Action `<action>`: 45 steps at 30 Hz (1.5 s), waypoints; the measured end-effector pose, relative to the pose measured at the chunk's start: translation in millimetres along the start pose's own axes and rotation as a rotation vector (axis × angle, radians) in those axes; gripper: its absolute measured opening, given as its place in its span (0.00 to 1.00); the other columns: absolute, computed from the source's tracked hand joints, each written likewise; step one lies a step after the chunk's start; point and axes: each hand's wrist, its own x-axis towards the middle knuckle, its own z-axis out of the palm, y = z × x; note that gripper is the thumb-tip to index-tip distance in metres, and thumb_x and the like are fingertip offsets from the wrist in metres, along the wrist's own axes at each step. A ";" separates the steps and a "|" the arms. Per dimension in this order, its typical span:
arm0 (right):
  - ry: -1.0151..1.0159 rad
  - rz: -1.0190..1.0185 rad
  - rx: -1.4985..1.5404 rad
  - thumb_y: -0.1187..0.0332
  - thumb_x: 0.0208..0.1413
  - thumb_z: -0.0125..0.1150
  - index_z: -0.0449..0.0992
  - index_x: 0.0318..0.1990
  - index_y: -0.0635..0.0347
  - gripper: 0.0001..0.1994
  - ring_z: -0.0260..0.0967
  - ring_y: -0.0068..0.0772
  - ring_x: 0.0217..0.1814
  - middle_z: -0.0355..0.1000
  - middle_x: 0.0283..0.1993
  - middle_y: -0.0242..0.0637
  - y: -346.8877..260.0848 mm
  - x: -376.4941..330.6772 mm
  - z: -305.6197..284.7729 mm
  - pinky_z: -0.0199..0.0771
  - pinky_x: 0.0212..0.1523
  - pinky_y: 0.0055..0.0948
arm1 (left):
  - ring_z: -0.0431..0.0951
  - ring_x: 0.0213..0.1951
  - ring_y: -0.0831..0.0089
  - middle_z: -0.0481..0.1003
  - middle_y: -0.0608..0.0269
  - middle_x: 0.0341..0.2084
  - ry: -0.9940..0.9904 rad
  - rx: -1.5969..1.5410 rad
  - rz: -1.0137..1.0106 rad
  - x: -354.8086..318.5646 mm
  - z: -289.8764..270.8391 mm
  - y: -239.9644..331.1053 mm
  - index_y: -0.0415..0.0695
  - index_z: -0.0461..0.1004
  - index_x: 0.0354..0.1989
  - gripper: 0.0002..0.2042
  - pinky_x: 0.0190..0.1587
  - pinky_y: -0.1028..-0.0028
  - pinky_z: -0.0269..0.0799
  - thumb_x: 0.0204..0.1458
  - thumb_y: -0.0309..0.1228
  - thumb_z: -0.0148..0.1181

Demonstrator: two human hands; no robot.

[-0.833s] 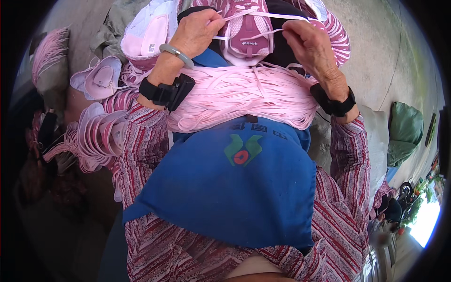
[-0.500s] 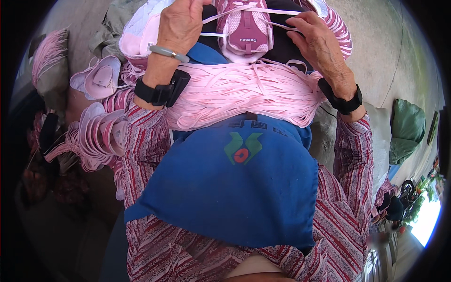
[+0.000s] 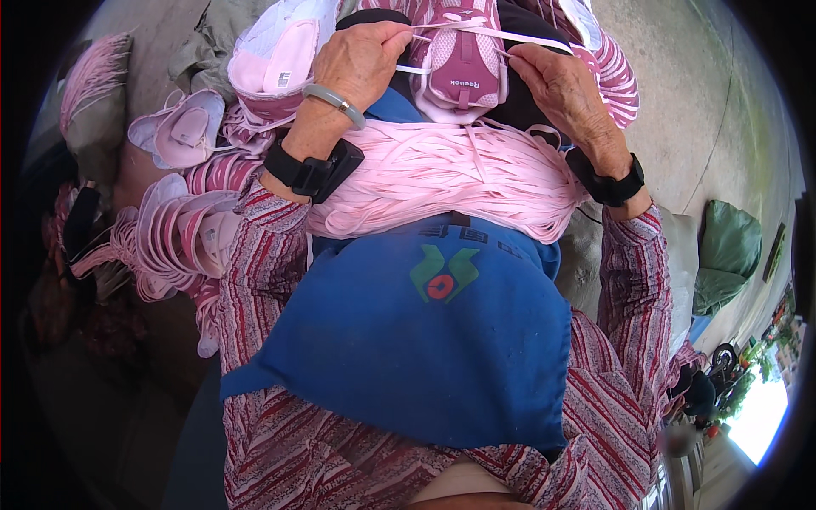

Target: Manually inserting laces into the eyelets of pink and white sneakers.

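A mauve and pink shoe upper [image 3: 463,72] rests between my knees, heel end toward me. A pale shoelace [image 3: 531,38] runs across its top. My left hand [image 3: 365,64] pinches one part of the lace between thumb and forefinger, left of the shoe upper. On the right, my right hand [image 3: 561,85] has its fingertips closed on a lower strand of lace beside the upper. Across my lap, over the blue apron [image 3: 425,340], lies a thick bundle of loose pink shoelaces [image 3: 450,183].
Stacked pink shoe uppers [image 3: 187,225] stand at my left, with a single white-lined upper [image 3: 280,64] nearer the knees. Another striped stack [image 3: 616,81] sits beyond my right hand. A green sack [image 3: 729,246] lies far right; more pink laces [image 3: 95,72] hang far left.
My left hand has come down and to the right, closer to the shoe upper. My right hand's fingers have closed on the lace. The upper sits slightly lower and further right in view.
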 end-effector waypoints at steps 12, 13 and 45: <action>-0.027 -0.037 -0.092 0.65 0.60 0.58 0.79 0.44 0.60 0.10 0.73 0.37 0.36 0.72 0.36 0.37 -14.6 27.4 0.8 0.75 0.39 0.32 | 0.80 0.33 0.58 0.77 0.52 0.29 0.017 0.126 0.270 23.3 2.7 5.0 0.41 0.76 0.41 0.10 0.35 0.67 0.75 0.55 0.31 0.54; 0.000 -0.063 -0.094 0.65 0.61 0.57 0.79 0.44 0.60 0.10 0.73 0.36 0.35 0.72 0.35 0.37 -13.1 28.0 0.6 0.75 0.38 0.31 | 0.81 0.33 0.60 0.76 0.52 0.28 0.082 0.277 0.480 24.1 2.9 3.3 0.37 0.74 0.40 0.08 0.34 0.68 0.76 0.55 0.25 0.53; -0.161 -0.213 -0.135 0.69 0.52 0.54 0.73 0.24 0.68 0.11 0.70 0.52 0.27 0.71 0.25 0.52 12.8 62.0 -6.6 0.69 0.29 0.41 | 0.79 0.32 0.60 0.78 0.53 0.29 0.149 -0.005 0.337 21.1 8.1 24.4 0.39 0.78 0.37 0.11 0.38 0.66 0.74 0.57 0.34 0.56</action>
